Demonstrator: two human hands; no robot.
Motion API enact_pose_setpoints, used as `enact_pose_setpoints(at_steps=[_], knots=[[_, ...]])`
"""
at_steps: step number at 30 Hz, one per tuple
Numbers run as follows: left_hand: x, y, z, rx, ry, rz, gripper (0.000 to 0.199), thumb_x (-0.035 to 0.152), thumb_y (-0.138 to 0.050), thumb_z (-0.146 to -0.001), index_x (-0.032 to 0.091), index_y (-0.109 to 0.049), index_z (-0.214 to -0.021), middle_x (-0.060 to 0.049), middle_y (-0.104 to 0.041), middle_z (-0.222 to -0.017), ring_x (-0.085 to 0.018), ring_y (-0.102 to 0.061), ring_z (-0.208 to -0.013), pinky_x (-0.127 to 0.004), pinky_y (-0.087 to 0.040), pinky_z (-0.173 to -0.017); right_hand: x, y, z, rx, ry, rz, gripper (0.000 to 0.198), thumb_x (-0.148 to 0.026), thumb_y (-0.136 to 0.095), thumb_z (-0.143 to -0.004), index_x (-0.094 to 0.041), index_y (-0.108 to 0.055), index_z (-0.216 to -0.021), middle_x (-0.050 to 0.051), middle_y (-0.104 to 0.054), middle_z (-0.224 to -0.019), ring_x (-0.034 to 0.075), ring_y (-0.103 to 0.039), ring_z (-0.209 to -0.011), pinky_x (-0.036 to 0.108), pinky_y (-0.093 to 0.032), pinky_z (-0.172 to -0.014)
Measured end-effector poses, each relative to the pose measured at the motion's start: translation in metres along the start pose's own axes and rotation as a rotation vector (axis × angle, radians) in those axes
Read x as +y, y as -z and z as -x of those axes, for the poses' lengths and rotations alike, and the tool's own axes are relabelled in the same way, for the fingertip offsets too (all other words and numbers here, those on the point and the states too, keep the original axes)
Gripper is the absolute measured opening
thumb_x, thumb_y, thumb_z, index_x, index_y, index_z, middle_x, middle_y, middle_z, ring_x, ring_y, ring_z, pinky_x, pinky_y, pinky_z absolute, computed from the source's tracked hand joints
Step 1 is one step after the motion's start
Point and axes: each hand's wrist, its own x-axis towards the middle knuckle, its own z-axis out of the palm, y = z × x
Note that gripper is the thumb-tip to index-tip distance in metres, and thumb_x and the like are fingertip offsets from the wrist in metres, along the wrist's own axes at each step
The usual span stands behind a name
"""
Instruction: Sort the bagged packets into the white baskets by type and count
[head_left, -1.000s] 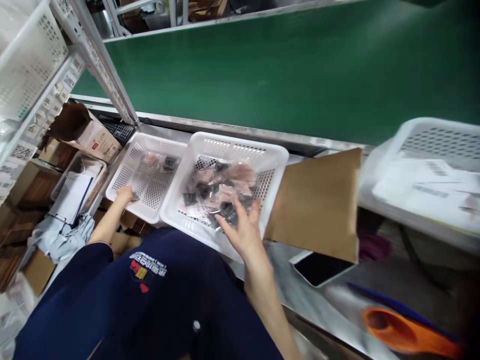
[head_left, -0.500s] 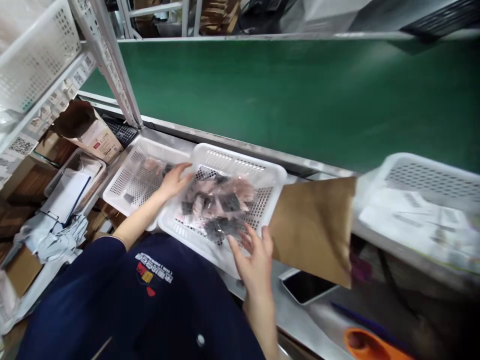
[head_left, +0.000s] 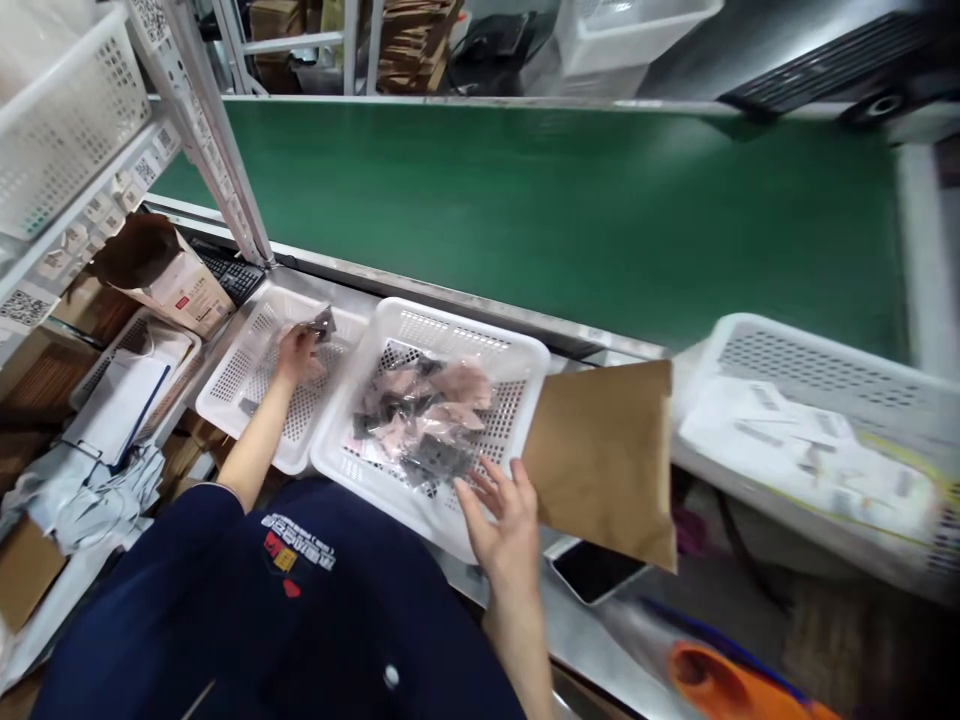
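Observation:
Inside the left white basket (head_left: 217,385), my left hand (head_left: 298,352) has its fingers curled on a clear plastic packet (head_left: 324,322) with a dark part and something pinkish in it. The fingertips are partly hidden. My right hand (head_left: 504,515) is open, fingers spread, at the near right side of the larger white basket (head_left: 352,470). Several clear packets (head_left: 427,400) with pinkish and dark contents lie heaped in that basket. The right fingertips are close to the nearest dark packet; whether they touch it I cannot tell.
A brown paper envelope (head_left: 600,450) lies right of the baskets, above a phone (head_left: 596,570). Further right is a white basket (head_left: 810,350) of white labelled packs. A green conveyor belt (head_left: 525,210) runs behind; a metal shelf post (head_left: 225,150) stands left. Something orange (head_left: 720,680) is lower right.
My left hand has moved left from the rim between the baskets into the left basket and closed on the packet there. My right hand stays by the larger basket. The view has shifted slightly.

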Motion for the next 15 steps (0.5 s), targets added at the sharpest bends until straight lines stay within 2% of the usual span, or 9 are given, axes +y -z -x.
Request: enact_pose_setpoints(at_steps=[2,4,6,8,11,15], knots=[[0.007,0.004,-0.011,-0.074,-0.034,0.070,0.044,0.044,-0.052,-0.109,0.021,-0.067,-0.143,-0.012,-0.078,-0.123,-0.026,-0.075,-0.104,-0.040,-0.062,-0.089,-0.004,-0.004,-0.003,-0.028,-0.004,0.013,0.071,-0.071,-0.075,-0.088,-0.021,-0.070,-0.138,0.025,-0.036,-0.173,0.038,-0.077,-0.116,0.065,-0.062,-0.107],[0.010,0.008,-0.027,-0.063,-0.081,0.075,0.042,0.041,-0.056,-0.109,0.022,-0.067,-0.145,-0.012,-0.077,-0.128,-0.026,-0.075,-0.113,-0.040,-0.060,-0.098,-0.008,-0.008,-0.004,-0.057,-0.001,0.026,0.070,-0.069,-0.074,-0.089,-0.021,-0.069,-0.139,0.025,-0.034,-0.175,0.039,-0.076,-0.119,0.066,-0.060,-0.109],[0.006,0.013,-0.044,0.088,-0.042,-0.039,0.034,0.026,-0.064,-0.105,0.017,-0.068,-0.138,-0.014,-0.075,-0.137,-0.026,-0.068,-0.130,-0.038,-0.052,-0.112,-0.012,-0.010,-0.004,-0.068,0.020,0.028,0.069,-0.068,-0.074,-0.090,-0.021,-0.069,-0.140,0.025,-0.033,-0.175,0.040,-0.076,-0.121,0.067,-0.060,-0.110],[-0.005,0.018,-0.055,0.253,0.086,-0.192,0.031,0.011,-0.072,-0.096,0.010,-0.069,-0.127,-0.021,-0.069,-0.144,-0.029,-0.059,-0.142,-0.038,-0.043,-0.121,-0.015,-0.009,-0.002,-0.060,0.040,0.027,0.069,-0.070,-0.074,-0.090,-0.021,-0.070,-0.139,0.024,-0.035,-0.174,0.039,-0.077,-0.119,0.065,-0.061,-0.109],[-0.024,0.021,-0.056,0.330,0.235,-0.284,0.028,0.009,-0.080,-0.088,0.004,-0.067,-0.113,-0.029,-0.067,-0.140,-0.037,-0.054,-0.144,-0.047,-0.040,-0.122,-0.013,-0.004,0.002,-0.046,0.036,0.034,0.069,-0.072,-0.074,-0.089,-0.022,-0.071,-0.136,0.023,-0.037,-0.173,0.038,-0.078,-0.115,0.063,-0.062,-0.108],[-0.034,0.023,-0.050,0.313,0.237,-0.265,0.024,0.028,-0.079,-0.096,0.013,-0.069,-0.111,-0.012,-0.071,-0.127,-0.029,-0.065,-0.124,-0.051,-0.052,-0.111,-0.002,0.004,0.009,0.007,-0.010,0.028,0.070,-0.073,-0.075,-0.087,-0.021,-0.072,-0.133,0.024,-0.039,-0.171,0.038,-0.079,-0.111,0.065,-0.063,-0.106]])
